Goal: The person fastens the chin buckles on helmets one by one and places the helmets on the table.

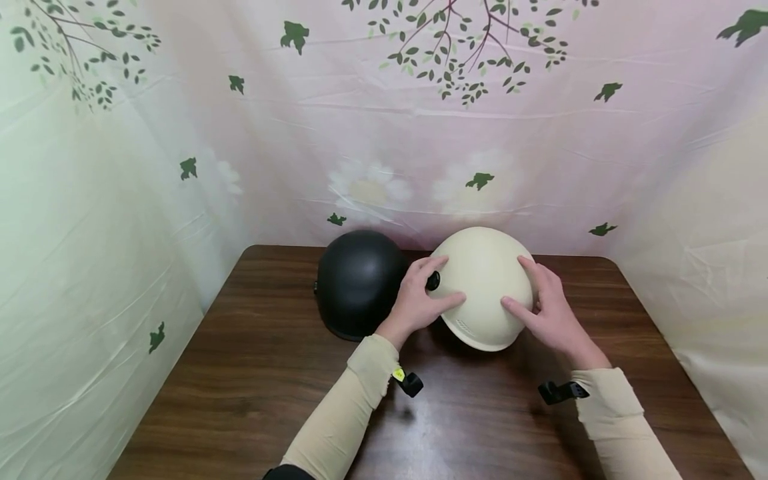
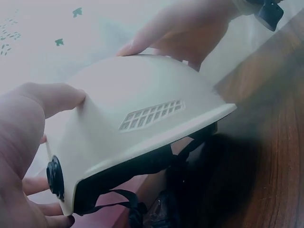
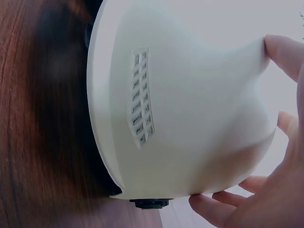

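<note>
A cream helmet with a smooth domed shell is held between both hands at the far side of the table. My left hand grips its left side, thumb on the shell and fingers around the side near a round black knob. On the opposite side my right hand holds the shell with thumb and fingers spread. The left wrist view shows a slotted vent above the brim, and a black strap hanging below the tilted rim. Just left of it, a matte black helmet rests on the table.
The dark wood-grain table has rounded far corners. Printed fabric with leaves, birds and flowers hangs behind it, with pale fabric down both sides. Small black cameras are strapped at both wrists.
</note>
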